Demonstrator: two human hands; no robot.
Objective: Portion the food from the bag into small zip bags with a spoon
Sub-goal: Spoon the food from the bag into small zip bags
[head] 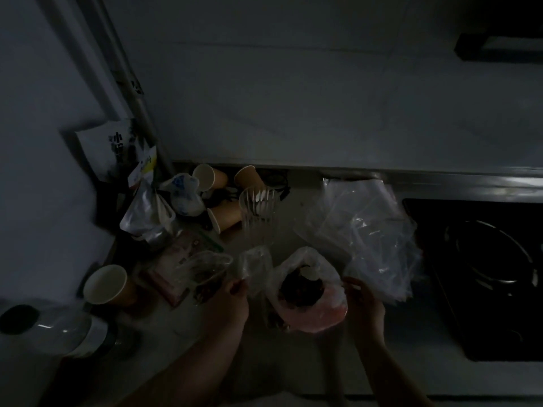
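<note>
I'm looking down in dim light: the left hand (232, 292) curls its fingers on a small clear zip bag (254, 267), pinching its near edge. The right hand (363, 298) pinches the right rim of the pink food bag (329, 312), which sits open between both hands on the counter (293, 221), dark food (299, 292) inside. Spare zip bags (367, 230) lie far right.

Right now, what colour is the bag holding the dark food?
Pinkish at the bottom, whitish translucent plastic above: the food bag, seen dimly in the head view.
</note>
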